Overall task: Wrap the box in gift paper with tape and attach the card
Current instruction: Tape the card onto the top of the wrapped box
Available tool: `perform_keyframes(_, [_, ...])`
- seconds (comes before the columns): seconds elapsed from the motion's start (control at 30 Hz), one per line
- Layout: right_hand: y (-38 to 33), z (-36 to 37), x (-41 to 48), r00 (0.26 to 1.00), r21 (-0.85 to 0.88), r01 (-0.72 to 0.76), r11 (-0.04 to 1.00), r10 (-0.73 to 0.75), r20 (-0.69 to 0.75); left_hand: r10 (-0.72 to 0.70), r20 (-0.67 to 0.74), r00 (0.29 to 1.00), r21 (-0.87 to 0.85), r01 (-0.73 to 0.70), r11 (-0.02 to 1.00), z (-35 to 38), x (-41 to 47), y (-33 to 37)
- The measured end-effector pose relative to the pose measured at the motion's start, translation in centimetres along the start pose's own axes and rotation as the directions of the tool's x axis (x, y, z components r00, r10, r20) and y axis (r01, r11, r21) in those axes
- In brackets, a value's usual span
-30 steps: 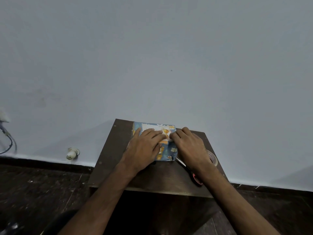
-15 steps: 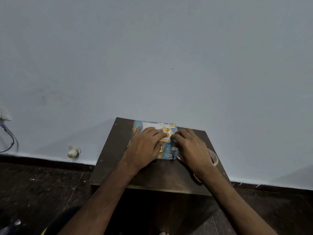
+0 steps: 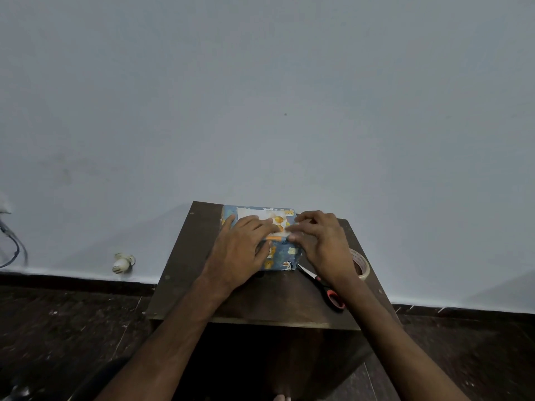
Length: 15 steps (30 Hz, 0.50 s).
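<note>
While both flat, unclenched hands, left hand [image 3: 241, 250] and right hand [image 3: 321, 241], cover the wrapped box [image 3: 285, 256], its card [image 3: 260, 214] stays half hidden.

A plain pale grey wall [image 3: 260, 96] filled the upper part of the frame. A dark brown table [image 3: 185, 256] was set against it at the bottom middle. A dark floor [image 3: 58, 328] was seen along the bottom. A small white plug [image 3: 123, 263] and a cable [image 3: 14, 250] were seen at the lower left.
</note>
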State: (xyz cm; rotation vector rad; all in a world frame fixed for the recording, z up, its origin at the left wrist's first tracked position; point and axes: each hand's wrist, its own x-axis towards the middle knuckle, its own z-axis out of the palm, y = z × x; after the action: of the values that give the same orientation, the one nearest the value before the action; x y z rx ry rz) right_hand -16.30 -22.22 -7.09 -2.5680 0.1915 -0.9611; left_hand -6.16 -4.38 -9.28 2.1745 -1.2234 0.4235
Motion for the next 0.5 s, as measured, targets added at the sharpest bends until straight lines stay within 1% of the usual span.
perform_keyframes(0.03, [0.4,0.2,0.0,0.999,-0.072,0.043,0.996,-0.042,0.019,0.000,0.003,1.000,0.004,0.000,1.000,0.0,0.0,0.0])
perform_keyframes(0.1, [0.8,0.3,-0.4,0.993,-0.190,0.115,0.975,-0.116,0.007,-0.002,0.015,1.000,0.011,0.002,1.000,0.0,0.0,-0.1])
perform_keyframes(0.17, [1.0,0.4,-1.1,0.982,-0.269,0.184,0.945,-0.185,0.022,0.003,0.017,1.000,0.007,-0.003,1.000,0.0,-0.1,-0.2])
perform_keyframes(0.2, [1.1,0.5,-1.5,0.983,-0.281,0.179,0.943,-0.180,0.024,0.009,0.017,1.000,0.006,-0.009,1.000,-0.1,-0.1,-0.2])
perform_keyframes(0.23, [1.1,0.5,-1.7,0.992,-0.261,0.123,0.958,-0.124,0.012,0.012,0.020,1.000,0.004,-0.012,1.000,-0.1,-0.2,-0.3])
perform_keyframes(0.27, [1.2,0.7,-1.8,1.000,-0.203,0.023,0.979,-0.025,-0.007,0.013,0.024,1.000,0.005,-0.013,1.000,-0.1,-0.2,-0.4])
perform_keyframes(0.33, [1.3,0.8,-1.5,0.986,-0.043,-0.168,0.985,0.167,-0.026,0.013,0.024,1.000,0.007,-0.013,1.000,-0.3,-0.2,-0.4])
perform_keyframes(0.37, [1.5,0.7,-1.4,0.977,0.019,-0.212,0.977,0.212,-0.028,0.009,0.022,1.000,0.001,-0.009,1.000,-0.3,-0.2,-0.4])
perform_keyframes(0.43, [1.6,0.3,-1.3,0.973,0.127,-0.221,0.967,0.227,-0.035,0.004,0.012,1.000,-0.012,-0.004,1.000,-0.5,-0.2,-0.3])
perform_keyframes(0.5, [1.8,0.1,-1.3,0.977,0.211,-0.189,0.959,0.204,-0.055,0.009,-0.002,1.000,-0.010,-0.009,1.000,-0.5,-0.1,-0.2])
